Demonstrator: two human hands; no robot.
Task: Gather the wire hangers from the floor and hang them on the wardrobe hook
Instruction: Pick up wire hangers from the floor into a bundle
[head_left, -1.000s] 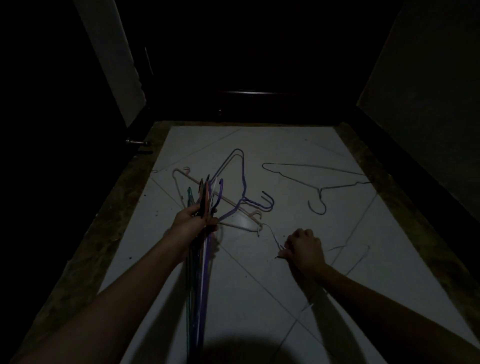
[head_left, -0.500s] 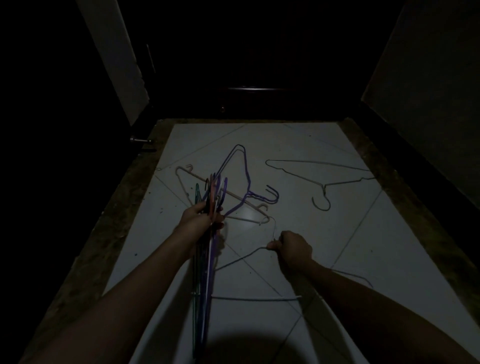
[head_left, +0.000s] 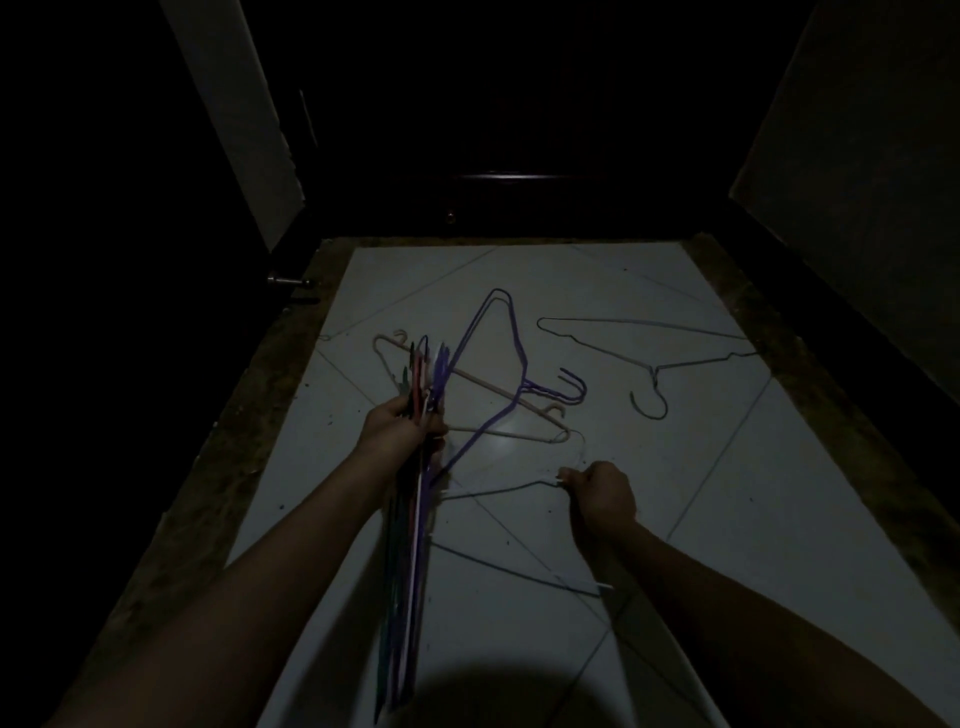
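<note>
My left hand (head_left: 402, 427) grips a bundle of several coloured wire hangers (head_left: 410, 545) near their hooks; the bundle hangs down towards me. My right hand (head_left: 602, 496) pinches the neck of a thin grey wire hanger (head_left: 514, 569), lifted off the white tiled floor (head_left: 701, 493) with its bottom bar below my wrist. On the floor beyond lie a purple hanger (head_left: 511, 364), a pale pink hanger (head_left: 519, 434) partly under it, and a grey hanger (head_left: 652, 371) to the right. No wardrobe hook shows in the dim light.
Dark wooden doors stand at the far end, one with a small knob (head_left: 451, 217). A metal door handle (head_left: 288, 281) juts out on the left. A brown stone border (head_left: 249, 441) frames the tiles, and walls close in on both sides.
My right hand has lifted the grey hanger off the floor and drawn it left towards the bundle. My left hand and its bundle have barely moved.
</note>
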